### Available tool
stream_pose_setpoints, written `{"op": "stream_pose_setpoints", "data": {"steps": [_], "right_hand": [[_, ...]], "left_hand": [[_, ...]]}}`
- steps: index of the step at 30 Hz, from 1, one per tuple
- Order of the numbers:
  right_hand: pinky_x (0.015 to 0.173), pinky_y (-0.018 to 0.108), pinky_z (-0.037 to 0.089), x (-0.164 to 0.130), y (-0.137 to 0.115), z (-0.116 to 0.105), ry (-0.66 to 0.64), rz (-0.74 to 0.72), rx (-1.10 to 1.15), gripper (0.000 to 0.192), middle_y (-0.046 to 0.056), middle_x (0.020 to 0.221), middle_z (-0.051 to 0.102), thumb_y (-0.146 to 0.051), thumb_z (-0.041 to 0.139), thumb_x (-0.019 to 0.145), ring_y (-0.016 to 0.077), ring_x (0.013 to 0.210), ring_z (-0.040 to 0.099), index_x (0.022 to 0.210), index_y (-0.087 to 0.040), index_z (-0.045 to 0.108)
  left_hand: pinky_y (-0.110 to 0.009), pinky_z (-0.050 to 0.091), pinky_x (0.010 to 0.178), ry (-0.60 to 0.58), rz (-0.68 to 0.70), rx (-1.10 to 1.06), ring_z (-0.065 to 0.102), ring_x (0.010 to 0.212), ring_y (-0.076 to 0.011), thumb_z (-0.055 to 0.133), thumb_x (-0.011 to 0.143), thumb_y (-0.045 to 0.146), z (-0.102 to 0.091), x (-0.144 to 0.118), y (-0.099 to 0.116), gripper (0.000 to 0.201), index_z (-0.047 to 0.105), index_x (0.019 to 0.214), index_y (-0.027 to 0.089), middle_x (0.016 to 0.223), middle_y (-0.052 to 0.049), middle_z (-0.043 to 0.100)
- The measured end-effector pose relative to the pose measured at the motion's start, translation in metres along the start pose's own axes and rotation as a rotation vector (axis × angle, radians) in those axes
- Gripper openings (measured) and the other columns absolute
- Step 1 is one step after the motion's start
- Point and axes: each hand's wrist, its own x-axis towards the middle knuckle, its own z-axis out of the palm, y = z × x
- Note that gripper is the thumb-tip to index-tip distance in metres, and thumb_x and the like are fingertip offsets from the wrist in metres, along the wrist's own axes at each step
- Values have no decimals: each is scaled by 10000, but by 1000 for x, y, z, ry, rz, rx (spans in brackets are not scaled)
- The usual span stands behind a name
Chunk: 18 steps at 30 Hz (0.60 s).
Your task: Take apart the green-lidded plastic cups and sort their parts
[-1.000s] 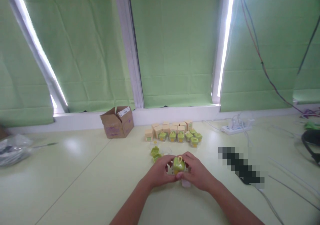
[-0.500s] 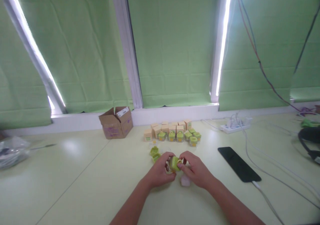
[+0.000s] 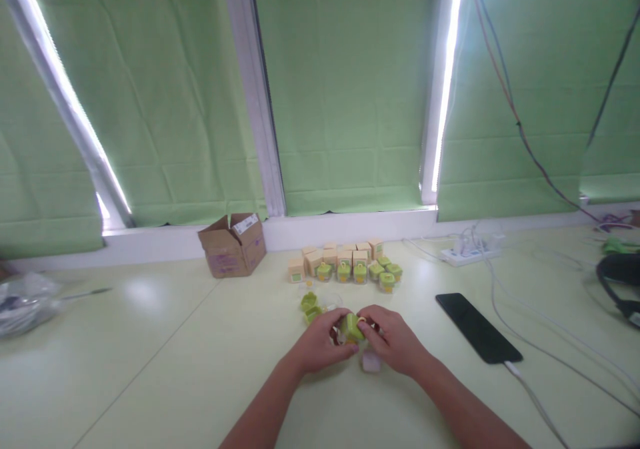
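Container (image 3: 353,328) (green-topped) between left hand (image 3: 322,344) and right hand (image 3: 392,337).

1. The left hand (image 3: 317,346) and the right hand (image 3: 397,339) hide part of the green-lidded container (image 3: 353,329).
2. The labels (image 3: 297,278) on the beige boxes (image 3: 314,260) are too small for reading.
3. The left edge cuts off the plastic bag (image 3: 30,302).

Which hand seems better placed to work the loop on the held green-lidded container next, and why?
Probably the right hand: it is at the loop, while the left hand grips the container.
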Motion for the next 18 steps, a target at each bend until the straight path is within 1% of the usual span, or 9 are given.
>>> {"op": "stream_pose_setpoints", "data": {"steps": [4,8,13,18], "right_hand": [[672,258,395,-1,0,1,-4,1,-20,187,23,788,580,-272,391,909,148,714,515,880,-200,562],[670,257,391,-1,0,1,-15,5,-38,188,23,782,575,-270,385,912,149,712,512,881,-200,556],[678,253,388,0,-1,1,-27,-5,-50,196,21,782,574,-263,367,919,148,721,514,896,-201,551],[682,249,390,-1,1,3,-22,-10,-65,204,25,800,578,-263,354,925,147,733,521,906,-198,546]], "left_hand": [[-253,464,688,-15,17,22,546,758,-143,666,691,302,-1,1,-1,461,522,1111,173,959,-35,598],[-240,461,673,-28,28,30,540,756,-139,655,688,282,-2,2,1,399,541,1055,173,942,-29,594],[-229,462,659,-21,12,33,530,742,-131,655,668,261,-2,2,4,420,533,1060,173,943,-29,588],[-222,459,634,-8,27,42,525,723,-126,654,666,259,-1,3,1,426,525,1063,173,921,-19,577]]}}
